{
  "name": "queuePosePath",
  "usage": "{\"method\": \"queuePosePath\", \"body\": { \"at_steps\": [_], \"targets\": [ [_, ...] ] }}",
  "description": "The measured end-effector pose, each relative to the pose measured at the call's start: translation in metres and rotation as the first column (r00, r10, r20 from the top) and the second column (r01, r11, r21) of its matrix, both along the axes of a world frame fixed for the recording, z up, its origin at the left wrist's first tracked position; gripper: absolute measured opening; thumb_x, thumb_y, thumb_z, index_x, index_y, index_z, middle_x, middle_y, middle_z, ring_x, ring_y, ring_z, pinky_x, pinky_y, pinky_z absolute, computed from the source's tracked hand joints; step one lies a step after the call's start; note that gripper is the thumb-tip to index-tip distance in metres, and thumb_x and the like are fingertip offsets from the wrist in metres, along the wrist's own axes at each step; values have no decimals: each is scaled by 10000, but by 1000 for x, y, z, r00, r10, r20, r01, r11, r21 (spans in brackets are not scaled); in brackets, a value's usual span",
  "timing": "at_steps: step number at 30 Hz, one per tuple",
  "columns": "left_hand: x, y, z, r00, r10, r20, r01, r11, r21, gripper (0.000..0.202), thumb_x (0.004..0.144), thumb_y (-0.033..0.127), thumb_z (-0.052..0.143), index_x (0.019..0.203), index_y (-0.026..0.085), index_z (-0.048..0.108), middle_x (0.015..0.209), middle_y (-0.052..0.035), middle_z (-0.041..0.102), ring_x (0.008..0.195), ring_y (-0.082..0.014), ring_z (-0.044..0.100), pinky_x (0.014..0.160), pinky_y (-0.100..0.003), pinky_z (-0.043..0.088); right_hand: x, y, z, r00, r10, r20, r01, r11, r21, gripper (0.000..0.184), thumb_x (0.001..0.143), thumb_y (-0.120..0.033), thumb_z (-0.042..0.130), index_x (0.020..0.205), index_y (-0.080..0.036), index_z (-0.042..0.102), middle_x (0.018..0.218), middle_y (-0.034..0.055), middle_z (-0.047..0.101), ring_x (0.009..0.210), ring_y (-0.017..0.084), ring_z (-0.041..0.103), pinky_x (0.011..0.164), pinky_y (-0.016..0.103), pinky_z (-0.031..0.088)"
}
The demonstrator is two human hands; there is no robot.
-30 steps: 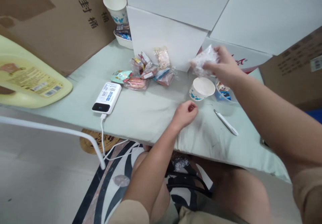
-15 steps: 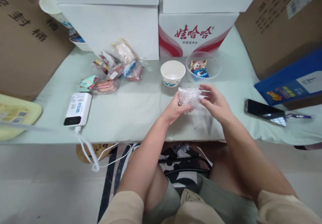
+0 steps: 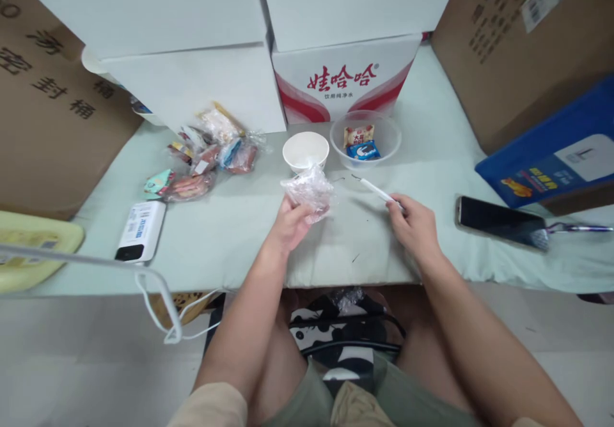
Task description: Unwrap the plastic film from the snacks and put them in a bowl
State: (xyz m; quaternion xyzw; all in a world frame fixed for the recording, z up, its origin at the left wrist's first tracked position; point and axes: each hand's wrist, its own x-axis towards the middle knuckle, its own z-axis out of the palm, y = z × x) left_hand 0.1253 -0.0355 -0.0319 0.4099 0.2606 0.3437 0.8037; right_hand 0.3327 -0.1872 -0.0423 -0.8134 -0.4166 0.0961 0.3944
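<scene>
Crumpled clear plastic wrap (image 3: 311,190) is gripped by my left hand (image 3: 289,225), right in front of a white paper bowl (image 3: 306,149). Whether anything lies inside the wrap cannot be made out. My right hand (image 3: 412,225) pinches a slim white stick (image 3: 375,190), whose thin dark tip points up and left. Behind that tip stands a clear plastic bowl (image 3: 393,140) with a beige packet (image 3: 359,135) and a blue packet (image 3: 363,151) in it. Small dark slivers lie on the pale green cloth (image 3: 355,248) between my hands.
Wrapped snacks (image 3: 206,152) lie in a pile at left, with a white power bank (image 3: 141,231) nearer me. At right are a phone (image 3: 501,221), a pen (image 3: 578,227) and a blue box (image 3: 547,152). White cartons (image 3: 343,82) close off the back.
My hands have moved apart. The plastic wrap has gone left with my left hand, while my right hand has left it and now holds the white stick. The camera view has shifted.
</scene>
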Motion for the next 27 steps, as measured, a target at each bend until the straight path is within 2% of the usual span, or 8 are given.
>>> {"method": "queuePosePath", "body": {
  "at_steps": [3,6,12,16,20,23,25,27],
  "targets": [
    [-2,6,-7,995,85,-61,-80,993,87,668,604,234,836,1220,254,578,1173,-47,701,1181,-246,642,1099,-439,438,-24,-9,13,927,65,-369,-19,992,127,473,965,-591,419,910,-194,670,692,29,626,494,136,475,505,290,399],
    [-2,2,-9,987,69,-147,-38,979,203,767,643,279,848,1330,260,509,1394,-80,608,1337,-246,548,1165,-402,370,-47,-12,18,888,143,-437,-45,973,227,487,955,-635,449,908,-199,663,702,18,614,480,116,439,474,273,357],
    [-1,-13,-4,973,-7,-230,71,959,274,773,629,343,877,1296,222,505,1380,-106,608,1296,-244,570,1123,-373,417,-66,6,19,942,197,-271,-161,975,150,466,942,-581,471,724,-208,645,543,-21,473,482,126,397,502,276,330],
    [-13,0,6,977,182,-114,-161,973,168,699,596,387,891,1175,251,524,1241,-61,662,1181,-223,626,1030,-369,485,-60,8,16,946,226,-230,-224,974,38,454,902,-565,495,700,-200,674,499,-25,450,457,130,384,476,274,304],
    [-33,10,16,949,306,-74,-292,944,152,773,625,407,875,1270,347,451,1312,-36,617,1200,-216,612,936,-339,522,-39,0,9,985,118,-128,-121,993,-12,438,909,-543,493,799,-197,737,562,9,574,503,168,474,518,299,380],
    [-35,0,12,956,203,-212,-162,967,196,797,622,441,875,1277,318,439,1095,-11,654,960,-170,655,797,-272,509,-22,-1,0,989,86,118,-85,996,-15,404,923,-479,475,929,-213,779,832,87,728,747,247,606,730,395,482],
    [-31,-11,6,937,50,-346,27,976,215,696,663,487,839,1222,275,483,895,20,626,783,-142,619,714,-257,481,-16,0,-6,965,56,256,-40,997,-67,390,921,-451,477,955,-220,790,961,126,738,907,307,610,847,491,474],
    [-29,-18,3,889,50,-455,99,949,300,533,731,519,776,1132,250,549,860,9,604,781,-151,598,714,-269,472,-14,1,-9,939,-29,343,61,995,-82,352,901,-404,512,1028,-222,785,1090,155,714,1040,363,580,897,574,446]
  ]
}}
